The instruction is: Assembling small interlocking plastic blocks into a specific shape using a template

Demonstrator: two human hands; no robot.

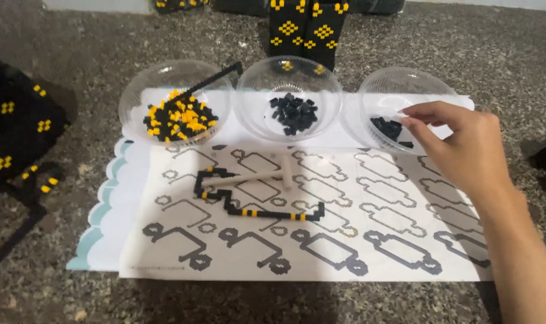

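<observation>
right hand [465, 144] fingertips over black beads [388, 129]

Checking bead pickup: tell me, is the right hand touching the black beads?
Cannot tell: the head view shows the right hand fingertips over the right bowl beside the black beads.

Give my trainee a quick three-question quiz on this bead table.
1. True or false: the right hand reaches into the right bowl.
2. Which bowl holds mixed black and yellow beads: A left, B middle, C right?
3. Fill in: the black-and-yellow bead strip lies on the printed ______ sheet.

Key: 1 true. 2 A, the left bowl. 3 pattern.
</observation>
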